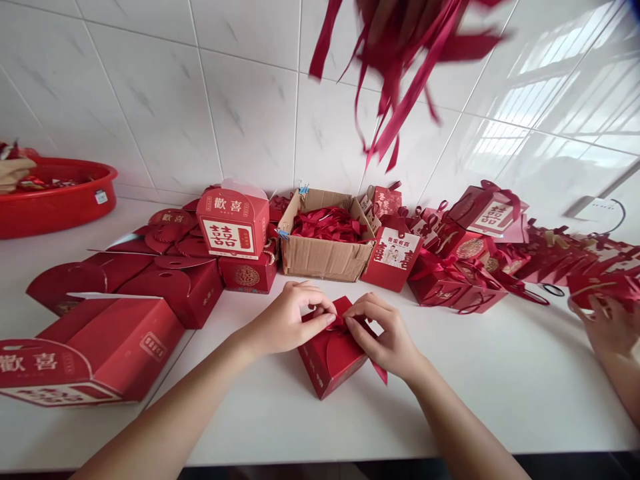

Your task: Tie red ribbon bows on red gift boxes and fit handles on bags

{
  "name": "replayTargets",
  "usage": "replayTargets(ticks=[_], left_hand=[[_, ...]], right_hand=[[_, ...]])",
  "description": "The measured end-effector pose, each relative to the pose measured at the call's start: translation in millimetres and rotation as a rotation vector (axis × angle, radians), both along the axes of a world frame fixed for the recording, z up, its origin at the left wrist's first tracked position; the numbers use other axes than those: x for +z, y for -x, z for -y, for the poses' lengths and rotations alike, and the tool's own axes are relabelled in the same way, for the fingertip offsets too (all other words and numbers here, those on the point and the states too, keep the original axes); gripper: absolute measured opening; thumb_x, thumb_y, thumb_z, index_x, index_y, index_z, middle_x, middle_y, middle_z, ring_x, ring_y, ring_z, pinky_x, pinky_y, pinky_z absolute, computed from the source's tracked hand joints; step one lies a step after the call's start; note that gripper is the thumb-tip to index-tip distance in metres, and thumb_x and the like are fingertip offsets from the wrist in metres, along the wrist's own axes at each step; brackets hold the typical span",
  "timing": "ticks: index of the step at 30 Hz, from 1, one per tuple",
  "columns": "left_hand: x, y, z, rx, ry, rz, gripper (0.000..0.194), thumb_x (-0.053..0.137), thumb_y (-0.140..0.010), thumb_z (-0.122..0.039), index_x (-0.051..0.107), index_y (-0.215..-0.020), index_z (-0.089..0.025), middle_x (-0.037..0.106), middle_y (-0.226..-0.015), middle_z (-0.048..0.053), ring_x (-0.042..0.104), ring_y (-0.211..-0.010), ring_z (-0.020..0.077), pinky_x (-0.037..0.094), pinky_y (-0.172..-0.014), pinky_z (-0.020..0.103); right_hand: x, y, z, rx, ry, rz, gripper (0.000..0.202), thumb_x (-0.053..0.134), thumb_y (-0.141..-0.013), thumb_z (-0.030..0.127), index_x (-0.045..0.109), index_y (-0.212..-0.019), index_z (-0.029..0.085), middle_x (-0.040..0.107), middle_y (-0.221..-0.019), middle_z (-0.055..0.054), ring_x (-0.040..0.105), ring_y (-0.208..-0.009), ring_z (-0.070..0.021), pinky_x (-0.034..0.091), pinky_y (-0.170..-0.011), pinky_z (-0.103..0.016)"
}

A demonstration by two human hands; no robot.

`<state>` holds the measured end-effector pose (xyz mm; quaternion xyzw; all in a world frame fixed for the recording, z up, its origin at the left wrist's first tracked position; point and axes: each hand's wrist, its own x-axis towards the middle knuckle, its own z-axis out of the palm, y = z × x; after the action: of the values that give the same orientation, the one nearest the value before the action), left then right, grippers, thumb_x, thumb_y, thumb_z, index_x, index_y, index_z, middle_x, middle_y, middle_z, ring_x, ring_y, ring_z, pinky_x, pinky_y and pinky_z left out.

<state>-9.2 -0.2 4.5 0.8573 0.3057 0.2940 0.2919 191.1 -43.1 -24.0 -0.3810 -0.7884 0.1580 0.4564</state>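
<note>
A small red gift box (pixel 337 363) stands on the white table in front of me, its curved top flaps folded over. A red ribbon (pixel 379 373) is looped at the top of the box, one tail hanging over the right side. My left hand (pixel 295 317) pinches the ribbon between thumb and fingers from the left. From the right, my right hand (pixel 383 333) pinches it too, with the fingertips of both hands close together. The knot itself is partly hidden by my fingers.
Behind the box is a cardboard box (pixel 327 260) of red ribbons. Red gift boxes (pixel 135 340) crowd the left; ribbon-tied boxes (pixel 457 287) stand right. A red basin (pixel 55 207) is far left. Another person's hand (pixel 613 330) holds a box at right. Blurred ribbons (pixel 405 80) hang above.
</note>
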Motion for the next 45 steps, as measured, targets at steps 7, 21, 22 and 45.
replayTargets(ticks=[7, 21, 22, 45], left_hand=[[1.2, 0, 2, -0.030, 0.030, 0.022, 0.013, 0.056, -0.081, -0.017, 0.069, -0.080, -0.017, 0.069, -0.078, 0.002, 0.061, -0.077, 0.0153, 0.046, -0.077, 0.028], [-1.1, -2, 3, 0.013, -0.012, -0.039, 0.013, 0.065, -0.081, -0.030, 0.065, -0.075, -0.018, 0.059, -0.067, -0.004, 0.055, -0.069, 0.0123, 0.034, -0.091, 0.034], [-1.5, -2, 3, 0.017, -0.016, -0.039, 0.012, 0.064, -0.081, -0.028, 0.066, -0.075, -0.018, 0.060, -0.067, -0.004, 0.055, -0.070, 0.0123, 0.034, -0.090, 0.034], [2.7, -3, 8, 0.033, -0.031, -0.105, 0.011, 0.065, -0.077, -0.031, 0.064, -0.080, -0.020, 0.065, -0.075, -0.002, 0.058, -0.077, 0.0166, 0.038, -0.088, 0.034]], right_hand=[[-4.8, -2, 1, 0.015, -0.010, 0.021, 0.014, 0.059, -0.079, 0.009, 0.066, -0.089, 0.017, 0.061, -0.078, -0.005, 0.054, -0.073, -0.0161, 0.047, -0.064, -0.029], [-8.6, 0, 1, -0.003, -0.068, -0.005, 0.011, 0.060, -0.079, 0.010, 0.066, -0.081, 0.018, 0.058, -0.071, -0.004, 0.052, -0.066, -0.0149, 0.045, -0.056, -0.027], [-8.5, 0, 1, -0.008, -0.072, -0.009, 0.011, 0.060, -0.079, 0.009, 0.066, -0.080, 0.018, 0.058, -0.071, -0.004, 0.052, -0.065, -0.0146, 0.045, -0.055, -0.026], [-6.2, -5, -2, 0.015, -0.218, 0.077, 0.022, 0.063, -0.081, 0.011, 0.068, -0.099, 0.024, 0.067, -0.083, -0.006, 0.058, -0.074, -0.0181, 0.050, -0.067, -0.036]])
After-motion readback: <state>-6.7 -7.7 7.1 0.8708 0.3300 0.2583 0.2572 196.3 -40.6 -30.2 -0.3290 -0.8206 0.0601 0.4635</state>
